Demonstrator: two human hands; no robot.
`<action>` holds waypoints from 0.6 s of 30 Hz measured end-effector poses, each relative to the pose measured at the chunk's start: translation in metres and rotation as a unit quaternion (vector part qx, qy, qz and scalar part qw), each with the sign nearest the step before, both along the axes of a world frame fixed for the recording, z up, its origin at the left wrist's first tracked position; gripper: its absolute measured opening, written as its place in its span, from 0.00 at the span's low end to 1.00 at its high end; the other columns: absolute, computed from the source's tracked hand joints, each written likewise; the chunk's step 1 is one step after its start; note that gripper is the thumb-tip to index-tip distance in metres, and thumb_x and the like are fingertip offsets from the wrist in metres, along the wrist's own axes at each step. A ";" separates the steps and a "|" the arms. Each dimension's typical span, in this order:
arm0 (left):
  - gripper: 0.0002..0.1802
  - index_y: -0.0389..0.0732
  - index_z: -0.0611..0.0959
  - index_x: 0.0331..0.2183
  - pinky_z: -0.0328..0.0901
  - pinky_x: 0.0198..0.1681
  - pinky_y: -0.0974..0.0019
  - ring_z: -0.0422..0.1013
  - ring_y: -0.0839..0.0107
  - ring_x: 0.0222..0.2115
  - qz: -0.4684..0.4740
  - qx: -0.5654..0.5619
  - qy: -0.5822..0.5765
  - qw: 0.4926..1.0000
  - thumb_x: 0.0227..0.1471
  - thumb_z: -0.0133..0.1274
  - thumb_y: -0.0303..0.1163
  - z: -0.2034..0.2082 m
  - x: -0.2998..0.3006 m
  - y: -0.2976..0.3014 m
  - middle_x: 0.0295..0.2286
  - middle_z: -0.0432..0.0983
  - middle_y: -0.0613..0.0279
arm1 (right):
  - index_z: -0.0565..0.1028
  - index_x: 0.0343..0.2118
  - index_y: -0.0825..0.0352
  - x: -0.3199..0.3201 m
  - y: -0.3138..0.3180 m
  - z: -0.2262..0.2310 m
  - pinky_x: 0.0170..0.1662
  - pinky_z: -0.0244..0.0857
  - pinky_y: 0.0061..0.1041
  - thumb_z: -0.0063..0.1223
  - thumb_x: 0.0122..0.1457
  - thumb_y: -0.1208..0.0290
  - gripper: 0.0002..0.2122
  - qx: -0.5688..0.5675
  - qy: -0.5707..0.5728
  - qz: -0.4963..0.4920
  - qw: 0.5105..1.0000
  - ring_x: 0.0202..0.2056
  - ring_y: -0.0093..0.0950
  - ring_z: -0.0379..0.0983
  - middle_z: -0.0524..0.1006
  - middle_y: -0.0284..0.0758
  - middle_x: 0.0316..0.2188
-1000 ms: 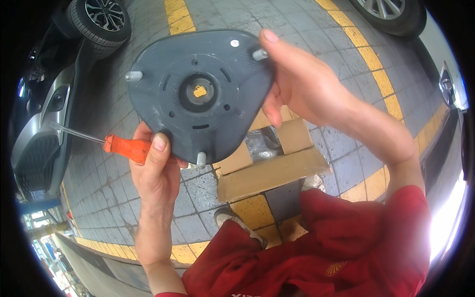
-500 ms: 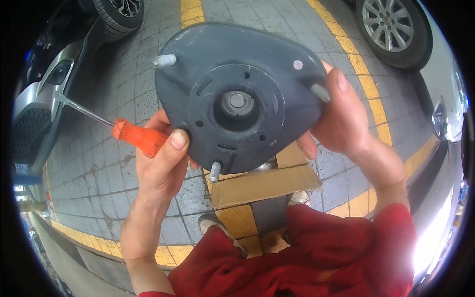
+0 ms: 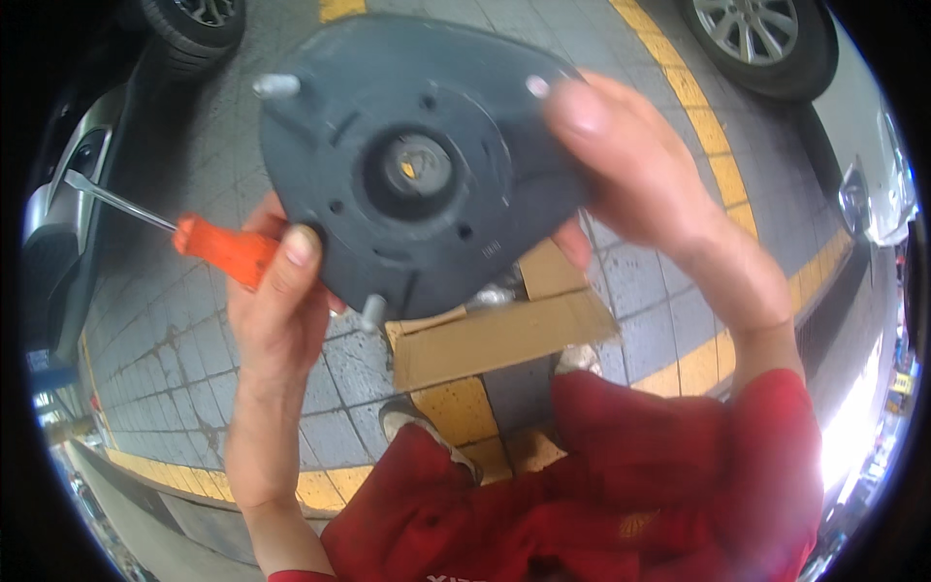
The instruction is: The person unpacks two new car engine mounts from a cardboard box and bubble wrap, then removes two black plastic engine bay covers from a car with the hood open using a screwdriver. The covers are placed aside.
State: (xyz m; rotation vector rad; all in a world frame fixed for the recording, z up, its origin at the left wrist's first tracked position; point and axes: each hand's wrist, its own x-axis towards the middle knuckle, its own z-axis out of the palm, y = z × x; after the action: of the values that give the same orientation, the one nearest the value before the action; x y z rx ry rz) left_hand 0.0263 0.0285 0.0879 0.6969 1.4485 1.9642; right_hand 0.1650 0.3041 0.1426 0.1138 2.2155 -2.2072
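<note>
Closest to the camera, held up between both hands: a dark grey, rounded-triangular strut mount (image 3: 456, 199), with pale studs (image 3: 278, 86) projecting and a round recess at centre. At its right edge, the right hand (image 3: 645, 179), thumb on the face, other fingers wrapped behind, gripping the rim. At its lower left edge, the left hand (image 3: 276, 325), clasping rim and orange-handled flat-blade screwdriver (image 3: 221, 250) together, blade leftward. Below, on floor tiles (image 3: 194, 364) near the shoes (image 3: 579, 360), an unfolded-flap cardboard box (image 3: 504, 337). Farthest, car wheels (image 3: 747, 31) at both upper corners.

Red clothing (image 3: 504, 514) with short sleeves (image 3: 781, 427) — yellowish emblem (image 3: 637, 525), white lettering (image 3: 454, 579) — and 2 pale shoes (image 3: 579, 360).
</note>
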 end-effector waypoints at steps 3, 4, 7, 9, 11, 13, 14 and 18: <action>0.29 0.28 0.75 0.59 0.74 0.43 0.71 0.80 0.75 0.40 0.004 -0.062 0.027 0.998 0.69 0.58 0.42 -0.015 -0.005 0.005 0.46 0.83 0.55 | 0.78 0.45 0.76 -0.010 0.011 -0.019 0.21 0.73 0.24 0.55 0.70 0.49 0.26 -0.061 -0.041 -0.019 0.997 0.18 0.28 0.79 0.85 0.43 0.31; 0.29 0.29 0.75 0.61 0.73 0.47 0.70 0.79 0.75 0.43 -0.005 -0.075 0.030 0.997 0.71 0.57 0.41 -0.019 -0.011 0.008 0.48 0.82 0.55 | 0.80 0.41 0.75 -0.011 0.011 -0.030 0.18 0.70 0.25 0.51 0.72 0.48 0.26 -0.077 -0.046 -0.059 0.994 0.15 0.28 0.76 0.84 0.43 0.26; 0.28 0.30 0.76 0.61 0.71 0.47 0.70 0.77 0.77 0.44 0.029 -0.208 0.074 0.975 0.72 0.56 0.42 -0.036 -0.014 0.014 0.49 0.82 0.57 | 0.78 0.47 0.71 -0.014 0.035 -0.054 0.27 0.79 0.28 0.52 0.71 0.53 0.21 -0.157 -0.137 -0.055 0.977 0.24 0.29 0.81 0.84 0.40 0.38; 0.25 0.34 0.81 0.55 0.69 0.39 0.71 0.75 0.78 0.38 0.051 -0.251 0.117 0.960 0.69 0.60 0.44 -0.045 -0.008 0.015 0.45 0.84 0.60 | 0.78 0.45 0.71 -0.021 0.051 -0.076 0.21 0.76 0.27 0.56 0.69 0.57 0.18 -0.162 -0.142 -0.112 0.970 0.19 0.28 0.79 0.84 0.39 0.35; 0.23 0.37 0.82 0.52 0.70 0.38 0.69 0.76 0.77 0.36 -0.054 -0.336 0.133 0.931 0.67 0.62 0.46 -0.050 0.005 0.012 0.42 0.84 0.63 | 0.79 0.44 0.71 -0.032 0.070 -0.103 0.26 0.78 0.27 0.56 0.69 0.57 0.18 -0.136 -0.143 -0.178 0.964 0.23 0.28 0.81 0.84 0.40 0.36; 0.23 0.38 0.83 0.49 0.71 0.38 0.67 0.77 0.73 0.34 -0.132 -0.364 0.173 0.906 0.65 0.64 0.47 -0.057 0.019 0.013 0.40 0.84 0.63 | 0.76 0.50 0.72 -0.049 0.089 -0.139 0.27 0.77 0.25 0.57 0.70 0.58 0.19 -0.165 -0.130 -0.251 0.945 0.29 0.31 0.84 0.84 0.44 0.43; 0.23 0.38 0.84 0.47 0.72 0.37 0.65 0.77 0.70 0.33 -0.151 -0.359 0.208 0.897 0.64 0.65 0.48 -0.063 0.029 0.015 0.39 0.84 0.62 | 0.75 0.53 0.73 -0.055 0.099 -0.159 0.28 0.76 0.23 0.57 0.70 0.59 0.20 -0.179 -0.122 -0.286 0.934 0.32 0.33 0.86 0.84 0.46 0.46; 0.27 0.38 0.85 0.47 0.73 0.38 0.54 0.81 0.53 0.34 -0.206 -0.451 0.317 0.808 0.60 0.66 0.52 -0.077 0.047 0.026 0.34 0.84 0.52 | 0.75 0.52 0.78 -0.069 0.142 -0.242 0.28 0.80 0.25 0.57 0.67 0.63 0.20 -0.169 -0.165 -0.345 0.909 0.30 0.36 0.86 0.85 0.47 0.40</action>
State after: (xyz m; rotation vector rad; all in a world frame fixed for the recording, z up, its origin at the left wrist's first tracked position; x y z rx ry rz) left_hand 0.0735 0.0550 0.0107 1.1048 2.1221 0.5398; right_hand 0.0957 0.4461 -0.0990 1.3311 1.7338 -2.5666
